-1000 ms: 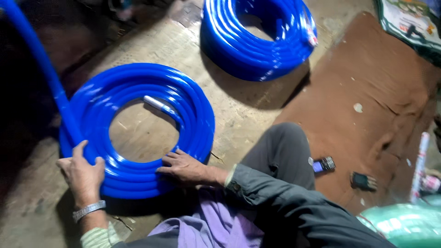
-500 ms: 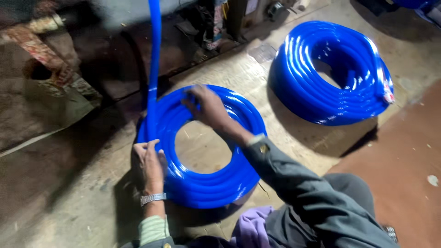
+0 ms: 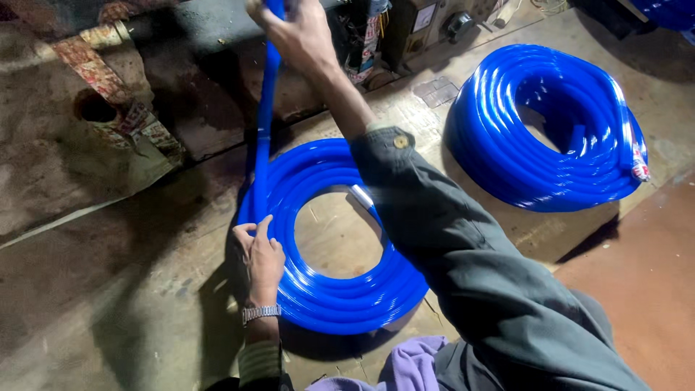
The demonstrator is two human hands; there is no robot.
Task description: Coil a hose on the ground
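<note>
A coil of shiny blue hose lies flat on the floor in front of me. My left hand, with a metal watch on the wrist, rests on the coil's left edge where a free length of hose rises straight up. My right hand is raised at the top of the view, shut around that rising hose. My grey sleeve crosses over the coil's right side. A white-taped hose end shows inside the ring.
A second blue hose coil with a taped end lies at the upper right. A machine base with cables stands at the back. A dark raised slab with a round hole is at the left. Purple cloth lies by my lap.
My right hand left the top of the coil and rose up along the free hose, gripping it high. My left hand stayed on the coil's left edge. The view shifted closer.
</note>
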